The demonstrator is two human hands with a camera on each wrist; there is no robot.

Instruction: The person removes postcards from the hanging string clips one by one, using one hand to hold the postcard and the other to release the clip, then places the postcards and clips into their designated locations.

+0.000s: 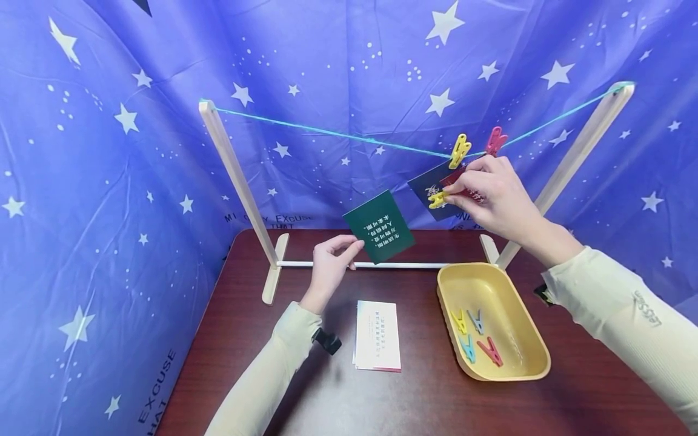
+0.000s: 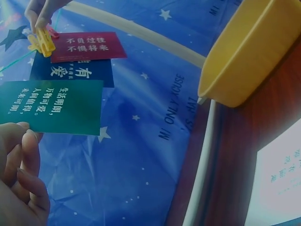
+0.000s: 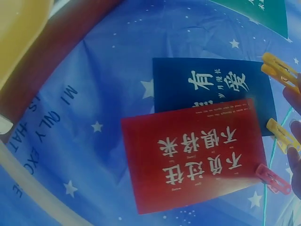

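My left hand [image 1: 331, 266] pinches a green card [image 1: 380, 227] with white lettering by its edge, below the green line [image 1: 327, 129]. Between thumb and fingers of my right hand [image 1: 496, 194] is a yellow clothespin [image 1: 437, 200], in front of the hanging cards. A second yellow clothespin [image 1: 460, 151] clips a dark blue card [image 3: 176, 84] to the line. Beside it, a pink-red clothespin [image 1: 495, 142] holds a red card [image 3: 188, 160], which overlaps the blue one in the right wrist view. In the head view my right hand partly covers the red card.
Wooden posts [image 1: 237, 178] carry the line, joined by a white bar [image 1: 305, 264] low down. A yellow tray [image 1: 526, 321] with several clothespins sits at the right of the brown table [image 1: 229, 363]. A stack of white cards [image 1: 377, 336] lies left of it. Starry blue cloth [image 1: 163, 121] surrounds everything.
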